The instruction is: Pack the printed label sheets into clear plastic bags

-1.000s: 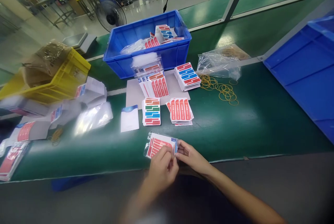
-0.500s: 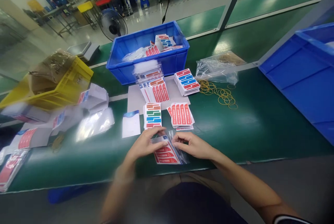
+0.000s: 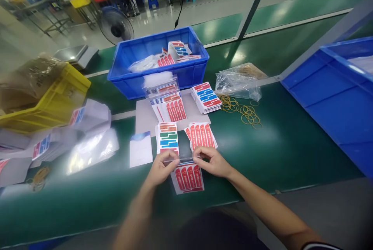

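Observation:
Between my hands is a clear plastic bag (image 3: 186, 160) with red-and-white printed cards (image 3: 189, 178) in it. My left hand (image 3: 161, 169) pinches the left end of the bag's top edge between thumb and fingers. At the right end of that edge, my right hand (image 3: 214, 162) is closed in a similar pinch. Just beyond my left hand lies a stack of multicoloured cards (image 3: 168, 137), and beyond my right a pile of red cards (image 3: 203, 135). A white card with a blue top (image 3: 140, 152) rests to the left.
A blue bin (image 3: 160, 75) with cards and bags stands behind filled bags (image 3: 167, 104). Rubber bands (image 3: 249, 116) lie beside a blue-and-red card stack (image 3: 206, 97). Another blue bin (image 3: 335, 86) is right; a yellow bin (image 3: 67, 92) and loose clear bags (image 3: 93, 151) are left.
The bag has turned from slanted to nearly straight before me. My left hand has moved from over the cards to the bag's top edge, and both hands now pinch it.

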The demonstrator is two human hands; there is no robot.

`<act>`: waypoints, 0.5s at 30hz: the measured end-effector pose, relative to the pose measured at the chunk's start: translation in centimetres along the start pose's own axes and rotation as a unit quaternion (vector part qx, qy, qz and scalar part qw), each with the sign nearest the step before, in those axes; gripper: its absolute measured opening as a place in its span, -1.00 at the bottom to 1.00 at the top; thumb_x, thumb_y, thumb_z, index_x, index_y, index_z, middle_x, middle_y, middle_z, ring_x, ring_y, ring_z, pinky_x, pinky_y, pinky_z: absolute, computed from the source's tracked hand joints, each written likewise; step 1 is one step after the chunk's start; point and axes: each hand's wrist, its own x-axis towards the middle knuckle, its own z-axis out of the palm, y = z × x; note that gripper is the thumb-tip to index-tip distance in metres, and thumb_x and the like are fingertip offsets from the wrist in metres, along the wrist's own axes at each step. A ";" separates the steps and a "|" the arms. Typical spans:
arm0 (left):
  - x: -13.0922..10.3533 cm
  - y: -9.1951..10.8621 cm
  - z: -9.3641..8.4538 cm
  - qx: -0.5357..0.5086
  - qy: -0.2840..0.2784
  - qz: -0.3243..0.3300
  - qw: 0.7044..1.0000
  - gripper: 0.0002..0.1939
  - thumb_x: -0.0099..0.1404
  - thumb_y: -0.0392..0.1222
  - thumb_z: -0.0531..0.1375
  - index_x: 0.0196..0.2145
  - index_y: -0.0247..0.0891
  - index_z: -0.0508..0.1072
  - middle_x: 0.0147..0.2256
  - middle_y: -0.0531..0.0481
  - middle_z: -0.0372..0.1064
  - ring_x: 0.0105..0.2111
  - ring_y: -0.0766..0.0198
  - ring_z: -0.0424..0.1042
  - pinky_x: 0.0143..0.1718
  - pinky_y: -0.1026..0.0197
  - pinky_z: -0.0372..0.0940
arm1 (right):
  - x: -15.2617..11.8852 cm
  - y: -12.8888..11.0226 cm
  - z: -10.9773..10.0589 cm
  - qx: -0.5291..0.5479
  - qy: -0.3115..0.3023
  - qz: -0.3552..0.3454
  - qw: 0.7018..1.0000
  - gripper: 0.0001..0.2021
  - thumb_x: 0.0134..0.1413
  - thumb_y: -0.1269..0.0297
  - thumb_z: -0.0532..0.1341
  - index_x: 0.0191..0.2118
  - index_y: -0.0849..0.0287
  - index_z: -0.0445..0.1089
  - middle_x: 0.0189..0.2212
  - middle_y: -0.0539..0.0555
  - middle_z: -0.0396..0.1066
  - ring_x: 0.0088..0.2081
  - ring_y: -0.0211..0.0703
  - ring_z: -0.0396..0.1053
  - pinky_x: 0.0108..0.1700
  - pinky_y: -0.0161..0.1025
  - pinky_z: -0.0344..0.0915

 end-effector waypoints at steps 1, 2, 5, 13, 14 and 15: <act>0.0 0.2 0.1 0.004 -0.011 0.000 1.000 -0.75 0.24 -0.02 0.16 -0.45 -0.26 0.35 -0.44 0.00 0.36 -0.43 0.29 0.33 -0.36 0.24 0.25 | 0.0 0.1 0.1 -0.005 -0.004 -0.001 1.000 -0.81 0.13 0.17 0.14 -0.41 0.16 0.31 -0.49 0.01 0.29 -0.46 -0.24 0.25 -0.41 -0.30 0.23; 0.1 0.5 0.1 0.005 -0.020 0.002 1.000 -0.76 0.25 -0.04 0.15 -0.45 -0.26 0.36 -0.44 0.00 0.36 -0.43 0.29 0.33 -0.36 0.24 0.24 | 0.0 0.1 0.1 -0.011 -0.006 -0.003 1.000 -0.81 0.14 0.18 0.14 -0.41 0.16 0.31 -0.49 0.01 0.30 -0.45 -0.23 0.26 -0.41 -0.29 0.23; 0.2 0.7 0.2 0.004 -0.032 0.019 0.999 -0.76 0.27 -0.07 0.13 -0.46 -0.26 0.38 -0.46 0.00 0.36 -0.45 0.29 0.32 -0.38 0.24 0.23 | 0.0 0.3 0.1 -0.026 -0.008 -0.015 1.000 -0.80 0.15 0.21 0.12 -0.44 0.15 0.31 -0.50 0.02 0.31 -0.44 -0.21 0.27 -0.37 -0.26 0.24; 0.1 0.7 -0.2 0.023 -0.103 0.015 0.994 -0.77 0.28 -0.13 0.13 -0.46 -0.30 0.42 -0.47 -0.03 0.39 -0.46 0.31 0.31 -0.40 0.26 0.20 | -0.2 0.6 0.2 -0.043 -0.023 -0.039 0.998 -0.84 0.14 0.31 0.11 -0.45 0.17 0.32 -0.49 0.02 0.33 -0.44 -0.22 0.29 -0.34 -0.27 0.25; 0.2 0.8 -0.1 0.033 -0.108 0.009 0.994 -0.79 0.27 -0.14 0.14 -0.44 -0.31 0.43 -0.47 -0.03 0.39 -0.45 0.31 0.31 -0.39 0.27 0.20 | -0.2 0.7 0.3 -0.046 -0.026 -0.039 0.998 -0.86 0.12 0.33 0.12 -0.43 0.18 0.33 -0.48 0.02 0.34 -0.44 -0.23 0.29 -0.34 -0.28 0.24; 0.2 0.8 0.0 0.043 -0.109 0.005 0.993 -0.81 0.27 -0.15 0.15 -0.42 -0.31 0.44 -0.45 -0.04 0.39 -0.44 0.31 0.32 -0.38 0.27 0.20 | -0.2 0.8 0.5 -0.049 -0.029 -0.040 0.998 -0.89 0.10 0.35 0.13 -0.42 0.18 0.35 -0.48 0.02 0.36 -0.43 -0.23 0.30 -0.35 -0.29 0.24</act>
